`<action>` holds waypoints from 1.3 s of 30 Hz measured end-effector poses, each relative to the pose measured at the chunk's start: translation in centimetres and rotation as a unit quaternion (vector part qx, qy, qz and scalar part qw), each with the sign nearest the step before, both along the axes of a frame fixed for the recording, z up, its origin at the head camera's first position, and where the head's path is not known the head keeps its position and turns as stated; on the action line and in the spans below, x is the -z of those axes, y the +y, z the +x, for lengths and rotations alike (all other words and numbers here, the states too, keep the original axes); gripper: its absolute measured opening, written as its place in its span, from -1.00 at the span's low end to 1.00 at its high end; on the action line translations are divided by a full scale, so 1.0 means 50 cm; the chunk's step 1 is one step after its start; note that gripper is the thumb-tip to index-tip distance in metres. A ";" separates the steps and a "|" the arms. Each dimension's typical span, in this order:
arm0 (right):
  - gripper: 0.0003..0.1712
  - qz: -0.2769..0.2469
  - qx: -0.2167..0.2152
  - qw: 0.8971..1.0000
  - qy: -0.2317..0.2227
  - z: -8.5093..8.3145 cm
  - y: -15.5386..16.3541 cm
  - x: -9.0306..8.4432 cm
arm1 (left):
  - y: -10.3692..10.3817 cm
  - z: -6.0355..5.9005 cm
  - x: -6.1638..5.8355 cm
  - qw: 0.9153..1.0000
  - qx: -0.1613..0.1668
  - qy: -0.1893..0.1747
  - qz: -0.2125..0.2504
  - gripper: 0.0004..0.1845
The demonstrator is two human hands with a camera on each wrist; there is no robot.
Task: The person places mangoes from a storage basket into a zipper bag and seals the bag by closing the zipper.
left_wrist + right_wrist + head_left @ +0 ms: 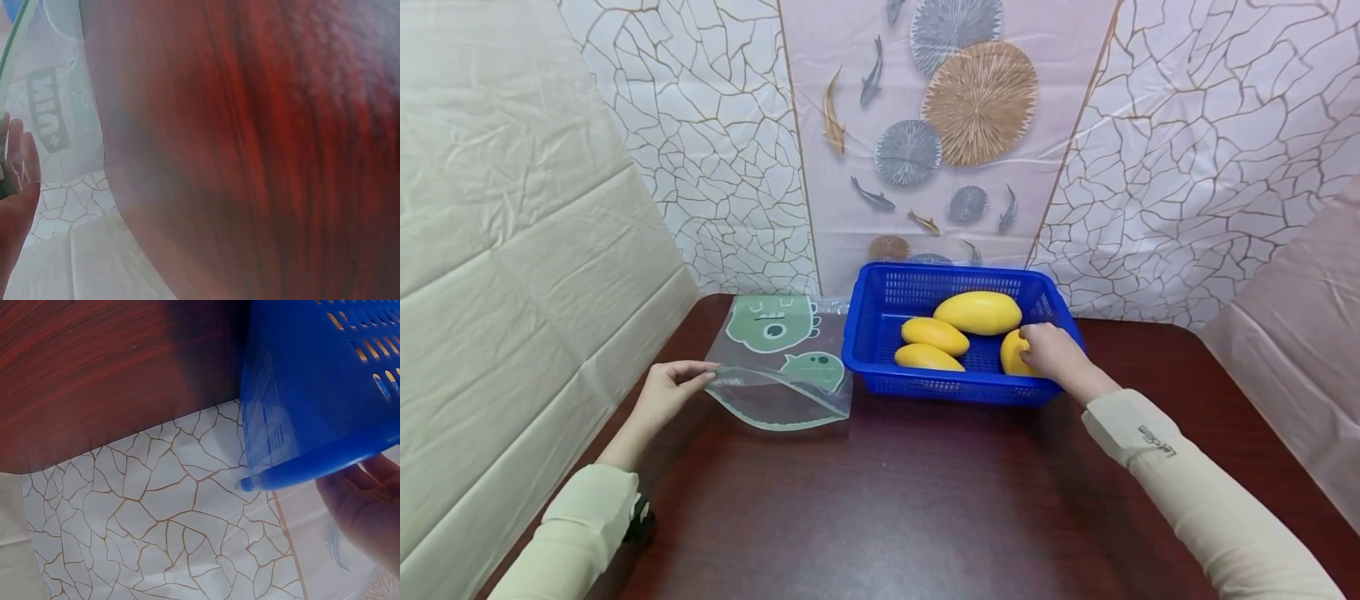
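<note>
A clear plastic bag printed with green cartoon figures lies on the dark wooden table at the left. My left hand pinches its near edge and lifts the top layer, so the mouth gapes a little. In the left wrist view the bag hangs in front of my left hand. My right hand reaches into the blue basket, fingers curled over a yellow mango at its right front. The right wrist view shows the basket from outside, with part of my right hand.
Three more yellow mangoes lie in the basket: a large one at the back and two smaller ones in front. Wallpapered panels close in the table at the back and on both sides. Bare tabletop stretches toward me.
</note>
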State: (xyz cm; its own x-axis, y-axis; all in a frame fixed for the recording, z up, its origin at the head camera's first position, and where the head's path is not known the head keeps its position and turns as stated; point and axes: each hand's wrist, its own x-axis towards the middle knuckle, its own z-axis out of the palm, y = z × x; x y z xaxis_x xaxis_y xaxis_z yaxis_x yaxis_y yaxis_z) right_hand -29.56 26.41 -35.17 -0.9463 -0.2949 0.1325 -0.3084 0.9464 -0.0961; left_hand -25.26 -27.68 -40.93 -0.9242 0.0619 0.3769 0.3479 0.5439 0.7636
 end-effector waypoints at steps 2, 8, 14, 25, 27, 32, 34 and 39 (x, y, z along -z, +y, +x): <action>-0.77 -0.004 0.007 1.000 0.001 0.001 0.000 0.001 | -0.008 -0.010 0.013 1.000 0.003 -0.004 0.001 -0.80; -0.79 -0.018 0.033 0.999 0.002 0.000 -0.004 0.001 | -0.015 -0.015 0.021 1.000 0.012 -0.012 0.009 -0.77; -0.60 -0.017 0.054 0.998 -0.024 -0.002 -0.011 0.006 | -0.012 -0.009 0.017 1.000 0.015 -0.015 0.011 -0.76; -0.45 0.000 0.059 0.997 -0.046 -0.008 -0.023 0.023 | -0.010 0.000 0.024 0.999 0.024 -0.005 0.027 -0.78; -0.42 0.001 0.064 0.996 -0.057 -0.010 -0.025 0.024 | -0.012 0.000 0.026 0.999 0.023 -0.005 0.026 -0.78; -0.29 0.008 0.086 0.992 -0.090 -0.018 -0.024 0.028 | -0.010 -0.005 0.024 0.999 0.025 -0.006 0.031 -0.78; -0.25 0.008 0.088 0.991 -0.101 -0.021 -0.025 0.029 | -0.006 -0.003 0.018 0.999 0.025 -0.006 0.032 -0.80; -0.22 0.005 0.090 0.989 -0.115 -0.026 -0.029 0.032 | 0.008 0.013 -0.005 0.999 0.028 -0.003 0.029 -0.81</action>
State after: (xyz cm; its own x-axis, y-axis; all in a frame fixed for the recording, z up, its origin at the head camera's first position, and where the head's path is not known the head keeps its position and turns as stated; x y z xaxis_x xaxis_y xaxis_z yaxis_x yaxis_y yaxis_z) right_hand -30.86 24.97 -36.79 -0.9885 -0.1188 -0.0935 -0.1057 0.9853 -0.1343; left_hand -24.61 -27.27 -40.69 -0.9218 0.0928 0.3764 0.3728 0.4784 0.7951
